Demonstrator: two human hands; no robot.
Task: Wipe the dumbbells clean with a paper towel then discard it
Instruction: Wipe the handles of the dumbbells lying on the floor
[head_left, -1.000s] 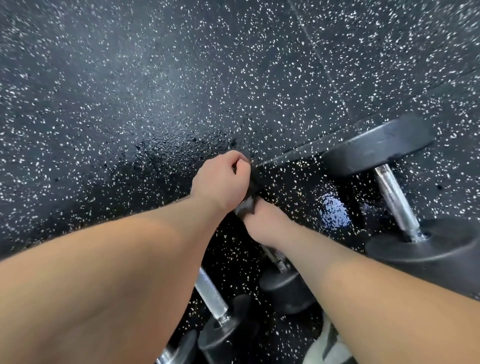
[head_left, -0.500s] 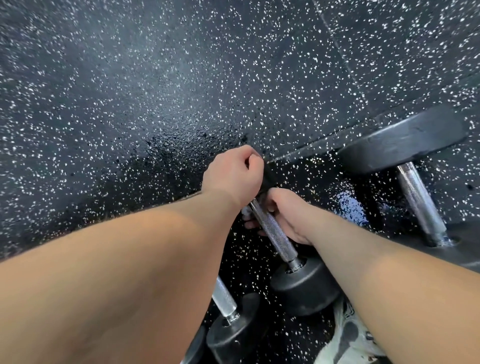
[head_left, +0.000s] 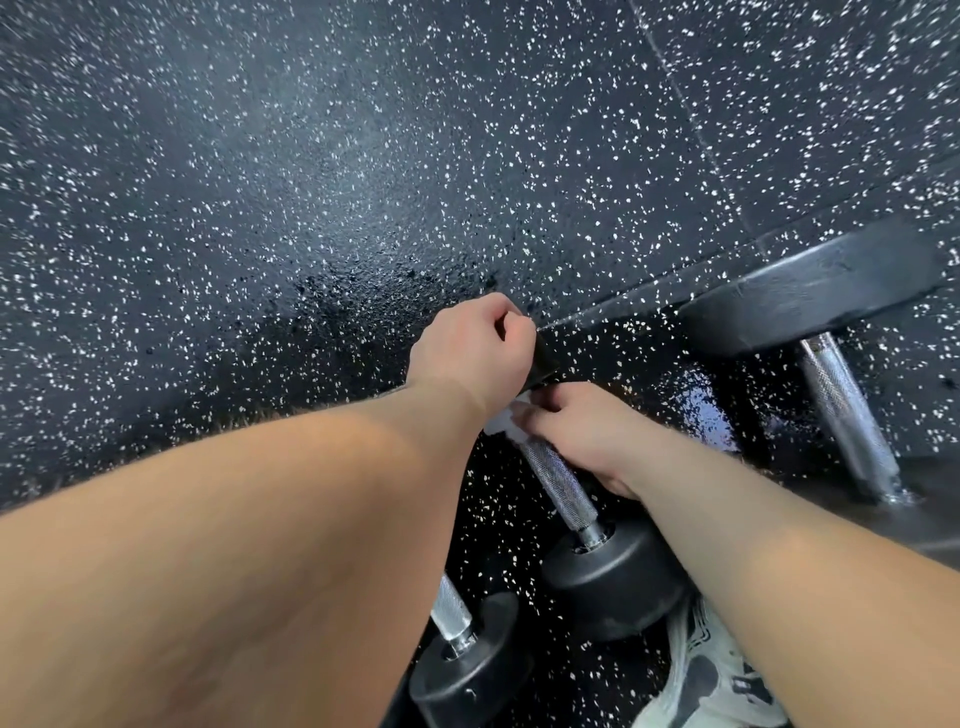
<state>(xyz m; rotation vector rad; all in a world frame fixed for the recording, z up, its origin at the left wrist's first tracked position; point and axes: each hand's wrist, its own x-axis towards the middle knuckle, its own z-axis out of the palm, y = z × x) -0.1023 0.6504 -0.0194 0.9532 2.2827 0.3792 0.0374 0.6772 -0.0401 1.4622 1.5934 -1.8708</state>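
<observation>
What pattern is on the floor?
The floor is black with white speckles; the head view shows it best.

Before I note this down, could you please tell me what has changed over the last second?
The right hand, which lay beside the handle of the middle dumbbell half a second ago, has closed round its upper part with the paper towel against the metal. The left hand keeps its grip on that dumbbell's top end. The large dumbbell and the small dumbbell lie as before.

Knurled shiny metal dumbbell handle (head_left: 558, 480); matt black rubber heads; speckled rubber floor (head_left: 311, 182), partly glossy.
</observation>
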